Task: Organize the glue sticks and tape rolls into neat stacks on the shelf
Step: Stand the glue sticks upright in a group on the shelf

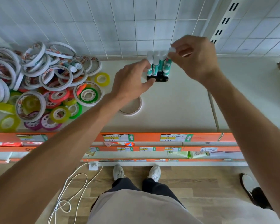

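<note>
so the glue sticks [158,66] are standing in a tight little cluster at the back of the shelf [184,102], right up near the tiled wall [103,26], long axis straight up, white caps on top, teal printed bodies, black bases touching each other. both hands are on them from opposite sides: the left hand [131,80] comes in from the lower left with thumb and fingers curled round the bottom of the leftmost stick, and the right hand [194,57] is over the right end, fingertips pinching what looks like the white cap of the rightmost stick, though it's blurry up there so I can't swear it isn't a loose cap. the right hand is the higher one, so I'd guess it's seating that stick straight down while the left braces the row from tipping. smooth hard plastic tubes, narrow bases, so they'd topple like dominoes with a sideways nudge. two more sticks [72,66] lie flat in the tape pile [44,88] off to the left, well apart from the cluster. that heap is flat rings, white paper-wrapped ones and glossy neon yellow, green and pink ones, all jumbled. one lone white roll [132,109] lies flat under the left wrist. orange price strip [144,137] runs along the front edge
</note>
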`<state>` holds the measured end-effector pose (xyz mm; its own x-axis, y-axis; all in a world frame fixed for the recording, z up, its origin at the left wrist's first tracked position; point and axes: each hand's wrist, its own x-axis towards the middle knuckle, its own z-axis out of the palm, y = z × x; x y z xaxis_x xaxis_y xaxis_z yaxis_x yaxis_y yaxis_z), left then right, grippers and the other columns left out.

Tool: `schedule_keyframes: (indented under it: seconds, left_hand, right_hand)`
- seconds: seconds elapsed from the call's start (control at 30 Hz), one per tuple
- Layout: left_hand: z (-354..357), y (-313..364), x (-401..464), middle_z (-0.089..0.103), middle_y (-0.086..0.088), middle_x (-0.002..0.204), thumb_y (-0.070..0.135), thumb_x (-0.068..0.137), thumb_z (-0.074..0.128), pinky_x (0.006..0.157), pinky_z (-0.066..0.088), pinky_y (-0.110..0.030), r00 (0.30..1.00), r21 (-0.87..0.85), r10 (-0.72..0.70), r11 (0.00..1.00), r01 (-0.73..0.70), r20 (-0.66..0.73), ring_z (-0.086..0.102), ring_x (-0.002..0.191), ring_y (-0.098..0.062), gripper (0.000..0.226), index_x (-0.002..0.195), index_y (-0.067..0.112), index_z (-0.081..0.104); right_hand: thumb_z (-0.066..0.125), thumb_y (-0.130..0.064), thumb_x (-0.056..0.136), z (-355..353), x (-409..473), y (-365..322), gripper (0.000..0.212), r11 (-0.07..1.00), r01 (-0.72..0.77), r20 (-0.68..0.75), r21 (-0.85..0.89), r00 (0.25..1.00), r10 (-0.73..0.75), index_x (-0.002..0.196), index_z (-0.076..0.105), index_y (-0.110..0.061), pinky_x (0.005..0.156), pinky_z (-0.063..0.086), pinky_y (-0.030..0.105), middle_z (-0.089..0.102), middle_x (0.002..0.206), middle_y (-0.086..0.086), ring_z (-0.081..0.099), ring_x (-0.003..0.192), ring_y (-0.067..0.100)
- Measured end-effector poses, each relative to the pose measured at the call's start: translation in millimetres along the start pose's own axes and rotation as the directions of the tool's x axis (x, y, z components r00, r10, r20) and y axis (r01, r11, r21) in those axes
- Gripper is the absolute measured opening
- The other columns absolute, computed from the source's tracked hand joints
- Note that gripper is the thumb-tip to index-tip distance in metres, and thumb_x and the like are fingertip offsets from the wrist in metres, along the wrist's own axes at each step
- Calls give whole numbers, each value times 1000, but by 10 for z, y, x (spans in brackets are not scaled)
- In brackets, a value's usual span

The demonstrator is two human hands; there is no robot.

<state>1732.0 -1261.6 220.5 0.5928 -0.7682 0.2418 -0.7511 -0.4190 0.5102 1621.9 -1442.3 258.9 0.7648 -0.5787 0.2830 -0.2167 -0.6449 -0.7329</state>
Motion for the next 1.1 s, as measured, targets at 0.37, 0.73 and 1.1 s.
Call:
schedule_keyframes:
  seconds: [0.37, 0.73, 1.1]
  left_hand:
    - [46, -181, -174, 69, 5, 110, 43, 89, 65, 79, 54, -43, 997, 73, 39, 996, -44, 69, 66, 100, -22, 37, 119, 22, 60]
    - [-8, -192, -147, 69, 8, 102, 47, 87, 58, 78, 55, -42, 999, 0, 21, 1000, -21, 48, 66, 93, -15, 35, 112, 23, 61]
    - [37, -186, -92, 69, 7, 100, 42, 88, 60, 78, 55, -41, 998, -11, 16, 1000, -15, 53, 67, 93, -15, 31, 112, 22, 63]
  right_hand:
    - [73, -34, 84, 277, 202, 157, 24, 981, 24, 55, -193, 998, -14, 104, 74, -22, 88, 54, 26, 73, 105, -6, 65, 96, 8]
    - [72, -27, 85, 395, 140, 229, 22, 969, 50, 20, -243, 999, -47, 103, 73, -15, 93, 52, 38, 70, 120, 1, 63, 110, 20]
    - [67, -19, 89, 451, 30, 268, 26, 883, 106, 66, -457, 994, -86, 115, 69, -19, 86, 52, 40, 68, 121, 4, 53, 119, 25]
